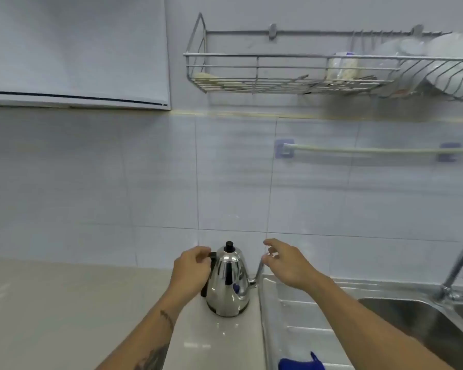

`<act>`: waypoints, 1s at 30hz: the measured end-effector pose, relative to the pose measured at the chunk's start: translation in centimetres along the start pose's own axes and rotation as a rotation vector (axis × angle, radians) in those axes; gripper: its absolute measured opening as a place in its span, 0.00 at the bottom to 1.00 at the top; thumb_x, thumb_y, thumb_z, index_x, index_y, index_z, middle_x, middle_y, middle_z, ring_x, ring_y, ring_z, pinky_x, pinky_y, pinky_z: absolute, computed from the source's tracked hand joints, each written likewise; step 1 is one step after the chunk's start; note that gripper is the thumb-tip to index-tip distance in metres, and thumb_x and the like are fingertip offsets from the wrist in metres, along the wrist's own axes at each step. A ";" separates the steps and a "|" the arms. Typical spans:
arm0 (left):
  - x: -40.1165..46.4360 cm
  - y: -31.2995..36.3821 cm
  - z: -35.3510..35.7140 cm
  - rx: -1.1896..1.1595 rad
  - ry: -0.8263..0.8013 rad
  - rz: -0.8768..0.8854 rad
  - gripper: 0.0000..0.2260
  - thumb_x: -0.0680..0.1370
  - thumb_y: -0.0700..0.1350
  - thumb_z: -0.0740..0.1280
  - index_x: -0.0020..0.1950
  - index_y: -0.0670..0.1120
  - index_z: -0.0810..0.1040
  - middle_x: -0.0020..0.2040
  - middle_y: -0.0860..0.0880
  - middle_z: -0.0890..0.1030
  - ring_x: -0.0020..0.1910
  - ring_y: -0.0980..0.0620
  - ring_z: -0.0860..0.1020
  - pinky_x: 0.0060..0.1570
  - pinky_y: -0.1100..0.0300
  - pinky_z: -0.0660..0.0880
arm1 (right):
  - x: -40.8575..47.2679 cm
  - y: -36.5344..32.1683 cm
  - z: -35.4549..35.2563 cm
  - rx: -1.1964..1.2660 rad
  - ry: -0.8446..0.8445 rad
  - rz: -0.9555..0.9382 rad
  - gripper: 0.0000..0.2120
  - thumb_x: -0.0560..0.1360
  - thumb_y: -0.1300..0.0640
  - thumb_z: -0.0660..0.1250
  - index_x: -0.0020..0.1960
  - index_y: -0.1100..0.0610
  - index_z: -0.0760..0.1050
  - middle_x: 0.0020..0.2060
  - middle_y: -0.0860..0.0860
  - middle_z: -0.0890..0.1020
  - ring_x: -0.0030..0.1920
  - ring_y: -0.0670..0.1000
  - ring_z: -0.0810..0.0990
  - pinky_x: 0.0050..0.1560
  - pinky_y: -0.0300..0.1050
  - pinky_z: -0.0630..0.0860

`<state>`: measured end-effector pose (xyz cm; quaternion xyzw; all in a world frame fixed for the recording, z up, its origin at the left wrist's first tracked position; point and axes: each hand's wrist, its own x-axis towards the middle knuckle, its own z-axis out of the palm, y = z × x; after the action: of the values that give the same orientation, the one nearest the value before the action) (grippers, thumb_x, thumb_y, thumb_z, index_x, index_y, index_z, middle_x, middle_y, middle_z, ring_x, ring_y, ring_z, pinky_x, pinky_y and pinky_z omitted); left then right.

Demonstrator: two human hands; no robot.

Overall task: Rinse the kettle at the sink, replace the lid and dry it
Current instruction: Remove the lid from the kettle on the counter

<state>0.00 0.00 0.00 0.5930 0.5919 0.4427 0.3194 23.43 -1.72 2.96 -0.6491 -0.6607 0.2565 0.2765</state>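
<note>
The left hand grips the black handle of the kettle; the right hand hovers open near the spout. The kettle stands upright on the surface, lid on, beside the sink. Polished steel is probably rigid and slippery when wet; lift by the handle.

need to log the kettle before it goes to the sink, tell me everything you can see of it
The kettle is a shiny, mirror-like metal, cone-shaped, wider at the base. It stands upright on the pale counter, right beside the sink's drainboard. Its lid is on, topped by a black knob. A thin gooseneck spout rises on its right, towards the open right hand, which seems to touch its tip. The left hand grips the black handle.
</note>
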 end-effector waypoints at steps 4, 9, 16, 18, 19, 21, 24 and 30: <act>1.7 -4.0 0.1 -0.092 -0.008 -0.091 0.13 0.80 0.40 0.64 0.63 0.50 0.78 0.54 0.54 0.80 0.51 0.54 0.79 0.50 0.61 0.74 | 1.0 0.6 3.6 0.043 -0.018 0.085 0.24 0.80 0.52 0.63 0.76 0.53 0.66 0.65 0.52 0.76 0.64 0.51 0.76 0.62 0.44 0.71; 5.0 -7.6 0.7 -0.123 0.041 -0.106 0.12 0.79 0.39 0.65 0.61 0.51 0.77 0.55 0.53 0.78 0.59 0.51 0.77 0.54 0.59 0.72 | 2.7 2.3 7.9 0.180 -0.014 0.281 0.21 0.80 0.54 0.64 0.73 0.55 0.69 0.61 0.51 0.78 0.61 0.50 0.76 0.60 0.45 0.71; 9.5 -11.6 2.1 -0.052 0.012 -0.096 0.20 0.79 0.39 0.67 0.70 0.51 0.73 0.67 0.52 0.72 0.66 0.53 0.71 0.65 0.57 0.69 | 5.8 5.4 10.0 0.302 0.115 0.506 0.27 0.79 0.58 0.64 0.76 0.55 0.63 0.57 0.56 0.79 0.51 0.52 0.79 0.54 0.47 0.76; 10.2 -12.4 2.7 -0.071 0.002 -0.068 0.18 0.78 0.37 0.67 0.67 0.51 0.76 0.65 0.53 0.75 0.62 0.55 0.72 0.63 0.60 0.69 | 7.0 5.9 9.9 0.324 0.166 0.497 0.25 0.80 0.59 0.63 0.76 0.54 0.63 0.61 0.57 0.79 0.51 0.51 0.77 0.51 0.44 0.72; 10.5 -12.7 2.9 -0.089 0.001 -0.057 0.18 0.78 0.36 0.66 0.65 0.51 0.77 0.62 0.53 0.77 0.60 0.56 0.74 0.63 0.60 0.70 | 7.7 6.2 9.8 0.333 0.189 0.484 0.23 0.80 0.60 0.62 0.75 0.53 0.66 0.60 0.55 0.80 0.52 0.52 0.77 0.52 0.46 0.71; 11.0 -13.2 3.3 -0.126 0.007 -0.051 0.16 0.78 0.35 0.66 0.61 0.51 0.80 0.57 0.54 0.81 0.57 0.55 0.78 0.61 0.60 0.73 | 9.3 6.9 9.9 0.352 0.205 0.462 0.17 0.79 0.62 0.61 0.67 0.54 0.73 0.50 0.50 0.82 0.49 0.54 0.79 0.51 0.54 0.76; 11.2 -14.0 3.7 -0.141 0.054 -0.025 0.16 0.77 0.34 0.67 0.59 0.52 0.82 0.53 0.56 0.82 0.55 0.57 0.79 0.59 0.61 0.75 | 10.5 7.9 10.4 0.363 0.234 0.452 0.10 0.78 0.61 0.61 0.54 0.51 0.79 0.44 0.50 0.83 0.51 0.58 0.83 0.60 0.62 0.79; 9.2 -14.5 3.8 -0.132 0.155 0.049 0.18 0.77 0.32 0.65 0.60 0.51 0.81 0.52 0.58 0.82 0.55 0.58 0.79 0.59 0.58 0.76 | 9.5 9.3 11.6 0.420 0.309 0.396 0.09 0.76 0.58 0.64 0.45 0.47 0.82 0.42 0.51 0.86 0.50 0.56 0.84 0.59 0.62 0.80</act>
<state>-3.53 10.98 -13.31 0.5487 0.5697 0.5332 0.3002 21.94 8.21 -11.52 -0.7251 -0.4043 0.3343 0.4460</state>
